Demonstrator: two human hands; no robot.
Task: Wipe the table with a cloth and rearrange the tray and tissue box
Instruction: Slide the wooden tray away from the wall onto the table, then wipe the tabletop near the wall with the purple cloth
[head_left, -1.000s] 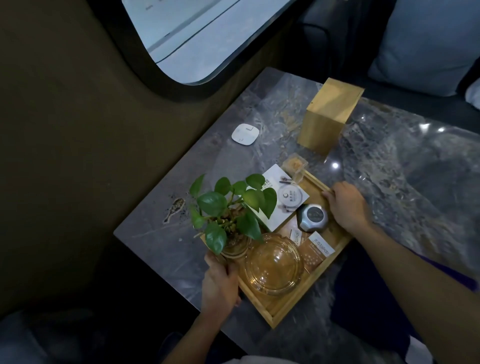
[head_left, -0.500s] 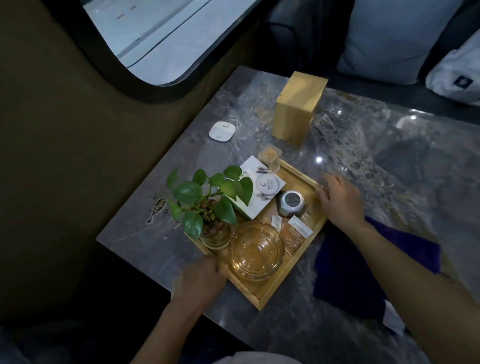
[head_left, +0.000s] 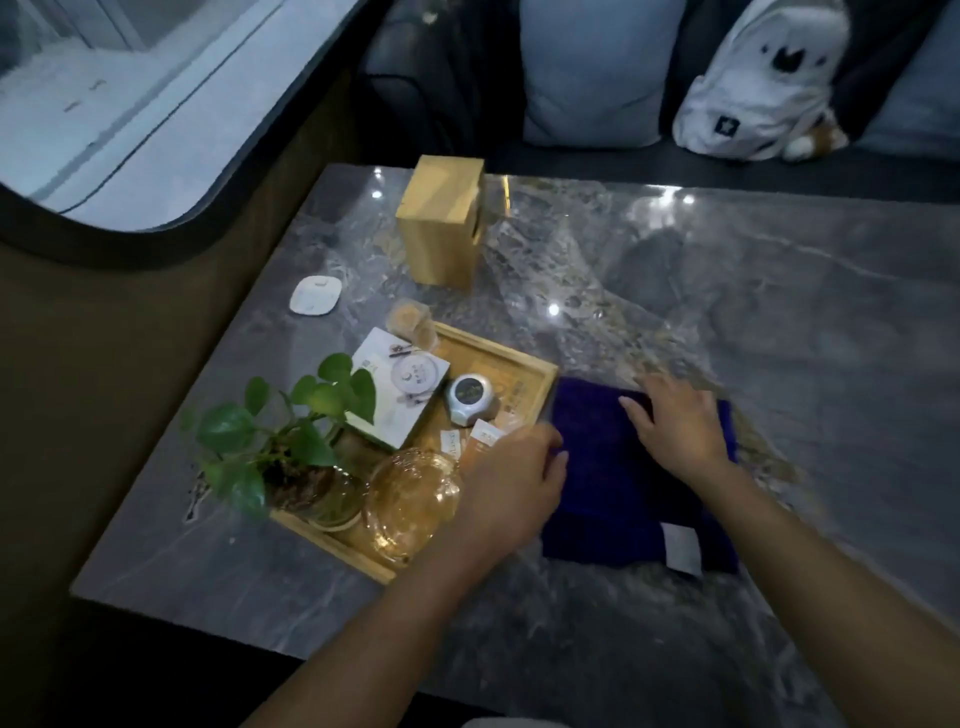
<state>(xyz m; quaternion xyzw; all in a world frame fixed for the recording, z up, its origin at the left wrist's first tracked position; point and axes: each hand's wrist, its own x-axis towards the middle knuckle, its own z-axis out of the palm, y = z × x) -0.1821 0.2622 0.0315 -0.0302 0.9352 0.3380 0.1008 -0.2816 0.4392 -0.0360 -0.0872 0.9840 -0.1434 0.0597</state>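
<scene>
A dark blue cloth (head_left: 602, 488) lies flat on the grey marble table (head_left: 779, 312), just right of the wooden tray (head_left: 524, 364). My right hand (head_left: 680, 426) rests flat on the cloth's far part, fingers spread. My left hand (head_left: 509, 488) hovers over the tray's right edge and the cloth's left edge, fingers loosely curled and blurred; it holds nothing that I can see. The tray carries a potted green plant (head_left: 291, 441), a clear glass bowl (head_left: 410, 499), a white card (head_left: 400, 389), a small round silver device (head_left: 470, 397) and some packets. The upright wooden tissue box (head_left: 441, 218) stands beyond the tray.
A white square coaster (head_left: 315, 295) lies on the table left of the tissue box. A dark wall with a window (head_left: 130, 104) borders the table's left side. Across the table a sofa holds a grey cushion (head_left: 592, 73) and a white plush toy (head_left: 758, 83).
Both hands have let go of the tray and moved right to the blue cloth. The tray now rests on the table's left part.
</scene>
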